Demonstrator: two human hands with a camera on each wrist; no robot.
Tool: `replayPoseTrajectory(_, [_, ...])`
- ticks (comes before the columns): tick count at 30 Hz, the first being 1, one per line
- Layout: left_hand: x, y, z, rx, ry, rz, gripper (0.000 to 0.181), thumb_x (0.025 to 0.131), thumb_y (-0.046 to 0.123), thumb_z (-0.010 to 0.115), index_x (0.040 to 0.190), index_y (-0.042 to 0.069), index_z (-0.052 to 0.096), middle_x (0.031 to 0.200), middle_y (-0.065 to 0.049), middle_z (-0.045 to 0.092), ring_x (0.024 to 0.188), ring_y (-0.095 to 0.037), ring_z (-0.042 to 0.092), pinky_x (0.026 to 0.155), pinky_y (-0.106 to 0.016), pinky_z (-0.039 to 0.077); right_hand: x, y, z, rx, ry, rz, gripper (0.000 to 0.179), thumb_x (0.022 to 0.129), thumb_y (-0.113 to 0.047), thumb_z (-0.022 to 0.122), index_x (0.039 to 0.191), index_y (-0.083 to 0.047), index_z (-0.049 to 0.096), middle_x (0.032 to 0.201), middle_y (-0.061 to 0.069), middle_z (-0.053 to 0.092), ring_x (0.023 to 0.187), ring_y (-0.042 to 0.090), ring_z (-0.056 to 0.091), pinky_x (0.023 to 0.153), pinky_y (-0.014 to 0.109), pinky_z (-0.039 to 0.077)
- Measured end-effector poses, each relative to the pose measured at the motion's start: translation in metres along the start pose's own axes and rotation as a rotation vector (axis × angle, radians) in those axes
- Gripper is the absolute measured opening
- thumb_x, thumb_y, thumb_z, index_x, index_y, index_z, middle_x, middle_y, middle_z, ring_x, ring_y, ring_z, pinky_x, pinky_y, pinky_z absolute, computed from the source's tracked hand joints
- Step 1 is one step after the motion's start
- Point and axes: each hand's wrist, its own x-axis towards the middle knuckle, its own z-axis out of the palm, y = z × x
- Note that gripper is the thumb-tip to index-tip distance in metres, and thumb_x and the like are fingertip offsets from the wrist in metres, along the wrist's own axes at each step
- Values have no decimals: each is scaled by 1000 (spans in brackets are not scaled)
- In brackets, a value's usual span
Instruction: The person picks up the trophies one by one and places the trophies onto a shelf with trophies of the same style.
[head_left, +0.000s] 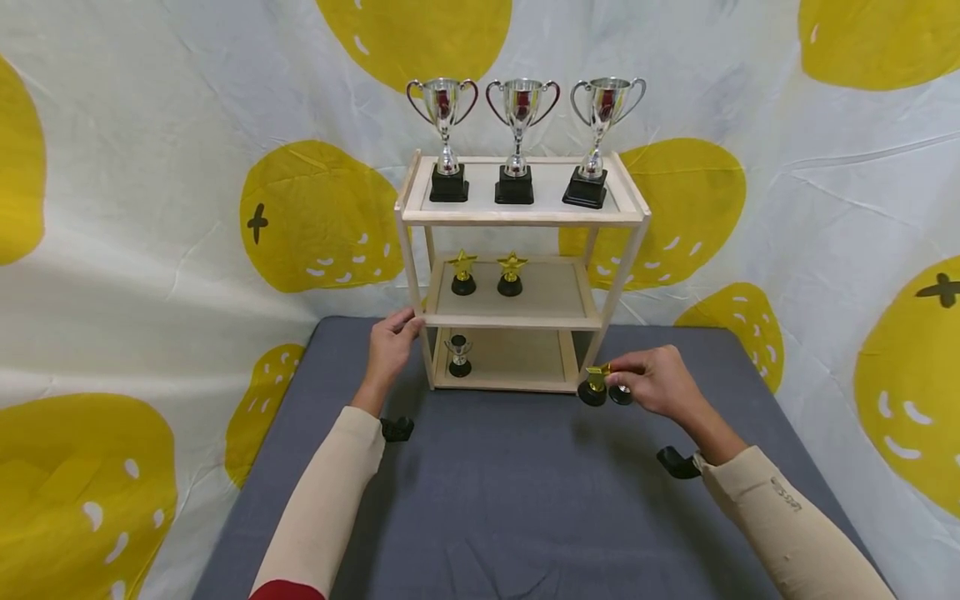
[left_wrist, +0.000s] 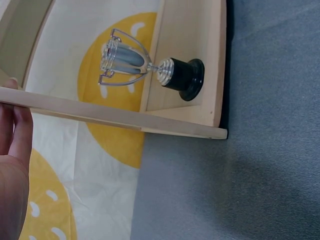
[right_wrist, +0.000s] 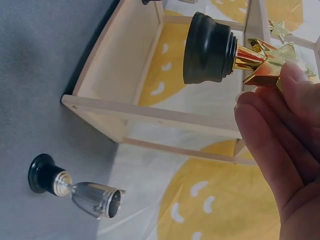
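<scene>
My right hand (head_left: 658, 382) pinches a gold star trophy (head_left: 595, 385) by its star. In the right wrist view, the trophy's black base (right_wrist: 207, 50) is off the table, in front of the wooden shelf (right_wrist: 165, 114). A small silver cup (right_wrist: 95, 197) stands beside the shelf, mostly hidden behind my right hand in the head view. With its thumb and fingers on either side, my left hand (head_left: 393, 343) holds the left post (left_wrist: 100, 111) of the shelf. Another small silver cup (head_left: 458, 357) stands on the bottom tier, near that post.
Three large silver cups, the left (head_left: 448, 142), middle (head_left: 516, 142) and right (head_left: 596, 142), line the top tier. Two gold star trophies, left (head_left: 463, 273) and right (head_left: 511, 275), stand on the middle tier. Patterned cloth (head_left: 187, 167) hangs behind the grey-covered table (head_left: 487, 483).
</scene>
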Motion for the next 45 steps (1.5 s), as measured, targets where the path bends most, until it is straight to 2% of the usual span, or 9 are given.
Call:
replayPoseTrajectory(6, [0, 1, 1, 14, 10, 0, 40, 104, 18, 66, 140, 2, 65, 137, -23, 65, 124, -38, 67, 106, -41, 58, 5, -5, -3, -4, 6, -8, 8, 84, -7, 86, 92, -4, 85, 80, 10, 81, 61, 1, 65, 50, 19, 51])
replayPoseTrajectory(15, [1, 2, 2, -1, 16, -1, 39, 103, 17, 68, 139, 1, 66, 136, -23, 66, 123, -38, 68, 105, -41, 59, 14, -17, -9, -13, 55, -61, 7, 83, -4, 86, 90, -3, 85, 80, 12, 81, 64, 17, 74, 54, 24, 57])
replayPoseTrajectory(24, [1, 0, 2, 2, 10, -12, 39, 104, 18, 66, 139, 3, 67, 138, -21, 66, 124, -37, 68, 105, -39, 59, 22, -26, -12, -25, 57, -69, 7, 84, -5, 85, 91, -3, 85, 81, 12, 81, 65, 19, 75, 57, 24, 57])
replayPoseTrajectory(29, [1, 0, 2, -5, 16, -10, 39, 103, 17, 67, 139, 1, 66, 137, -21, 66, 124, -37, 68, 104, -37, 59, 28, -30, -14, -25, 66, -82, 6, 85, -5, 85, 91, -3, 85, 82, 12, 81, 69, 23, 77, 60, 31, 62])
replayPoseTrajectory(32, [1, 1, 2, -10, 19, -13, 39, 103, 16, 67, 139, 1, 67, 137, -21, 66, 123, -36, 68, 103, -36, 59, 32, -33, -16, -16, 58, -77, 7, 86, -5, 84, 93, -3, 85, 82, 12, 81, 68, 21, 76, 59, 30, 61])
replayPoseTrajectory(39, [1, 1, 1, -11, 11, -9, 40, 103, 16, 67, 140, 1, 66, 136, -22, 66, 125, -37, 68, 103, -35, 59, 40, -40, -20, -11, 42, -87, 6, 87, -7, 83, 92, -3, 85, 80, 11, 80, 58, 8, 63, 51, 22, 49])
replayPoseTrajectory(45, [1, -1, 1, -8, 2, -2, 39, 104, 17, 66, 140, 2, 66, 135, -23, 65, 126, -37, 66, 103, -34, 60, 48, -47, -23, -27, 53, -101, 7, 87, -7, 84, 92, -2, 85, 82, 13, 81, 62, 13, 67, 54, 23, 52])
